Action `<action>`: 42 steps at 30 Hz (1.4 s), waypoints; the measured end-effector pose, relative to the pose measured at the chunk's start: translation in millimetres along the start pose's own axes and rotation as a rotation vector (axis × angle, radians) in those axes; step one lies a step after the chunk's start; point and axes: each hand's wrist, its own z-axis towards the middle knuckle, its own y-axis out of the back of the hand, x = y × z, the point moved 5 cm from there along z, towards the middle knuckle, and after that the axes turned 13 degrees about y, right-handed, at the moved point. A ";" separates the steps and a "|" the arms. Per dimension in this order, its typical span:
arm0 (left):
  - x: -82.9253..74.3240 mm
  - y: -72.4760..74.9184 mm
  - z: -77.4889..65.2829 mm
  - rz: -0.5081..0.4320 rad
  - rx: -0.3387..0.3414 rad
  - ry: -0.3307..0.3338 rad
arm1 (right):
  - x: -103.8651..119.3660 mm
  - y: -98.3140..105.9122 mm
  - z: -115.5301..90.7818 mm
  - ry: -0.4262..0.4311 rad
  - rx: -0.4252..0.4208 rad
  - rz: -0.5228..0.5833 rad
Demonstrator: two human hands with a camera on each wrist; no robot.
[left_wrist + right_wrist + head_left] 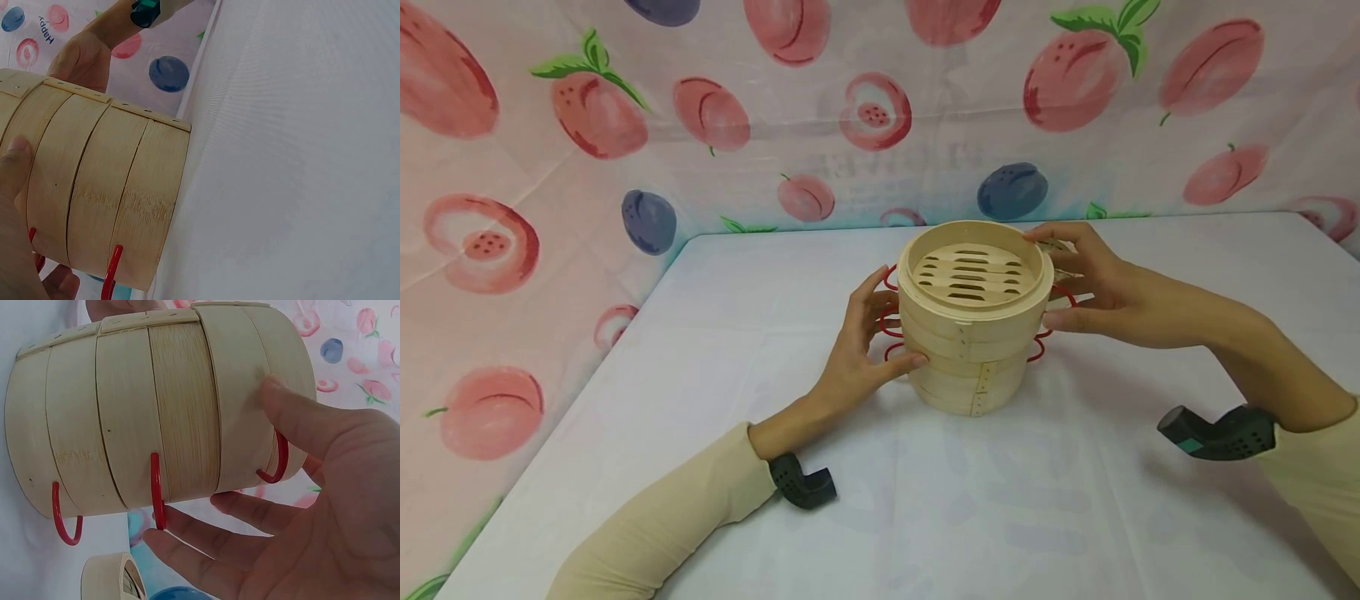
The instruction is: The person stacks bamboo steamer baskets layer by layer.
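A stack of round bamboo steamer baskets (973,333) stands upright on the white table, with red loop handles down both sides. The top basket's slatted floor (973,275) shows inside its rim. My left hand (857,342) holds the stack's left side, thumb across the lower front and fingers round the back by the red handles. On the right, my right hand (1112,292) grips the top basket, its thumb (300,419) on the wall beside a red handle (275,462) and one finger up at the rim. In the left wrist view, the left thumb (15,165) lies on the bamboo wall.
Behind my right hand stands another bamboo piece (103,578), mostly hidden in the head view. The white table (715,333) reaches back to a fruit-print cloth (940,100), which also hangs at the left. Dark devices (1221,433) are strapped to both wrists.
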 end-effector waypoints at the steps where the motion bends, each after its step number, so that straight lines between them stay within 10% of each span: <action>1: 0.0 0.0 0.1 0.000 -0.001 0.000 | -0.1 0.1 0.1 0.000 0.002 -0.006; 42: -3.5 -0.3 -0.2 0.035 -0.022 -0.064 | -7.1 3.9 4.0 0.098 0.006 0.058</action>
